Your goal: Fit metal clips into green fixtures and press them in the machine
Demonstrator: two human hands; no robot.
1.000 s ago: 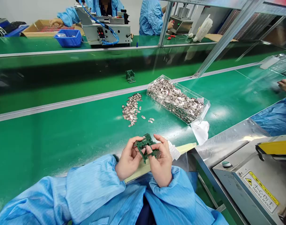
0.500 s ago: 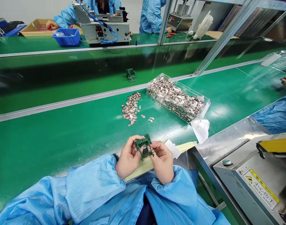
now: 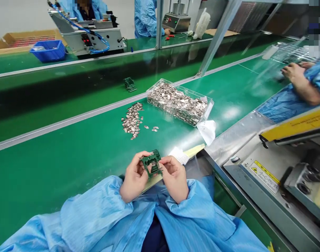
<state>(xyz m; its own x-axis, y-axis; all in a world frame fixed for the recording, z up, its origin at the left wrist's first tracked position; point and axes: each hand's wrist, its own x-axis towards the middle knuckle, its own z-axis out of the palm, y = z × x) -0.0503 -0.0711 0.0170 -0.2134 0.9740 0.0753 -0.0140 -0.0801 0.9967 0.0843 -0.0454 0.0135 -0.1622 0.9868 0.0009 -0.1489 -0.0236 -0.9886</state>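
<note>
Both of my hands hold a small green circuit board panel point(image 3: 151, 163) close to my chest, over the near edge of the green bench. My left hand point(image 3: 133, 176) grips its left side with curled fingers. My right hand point(image 3: 174, 177) pinches its right side. A loose heap of small metal clips point(image 3: 132, 120) lies on the bench ahead of my hands. To the right of that heap stands a clear plastic tray point(image 3: 205, 106) filled with the same metal clips. A white ribbed strip point(image 3: 179, 155) lies just right of my right hand.
A grey metal machine with a yellow warning label point(image 3: 265, 172) stands at my right. A co-worker's hand point(image 3: 293, 72) and blue sleeve reach in at the far right. Another green board point(image 3: 130, 84) sits on the conveyor belt behind. Workers, a blue bin point(image 3: 48, 51) and machines are across.
My head has turned to the right, so the whole scene has shifted left. My right fingers have closed in on the board. The co-worker's arm shows more.
</note>
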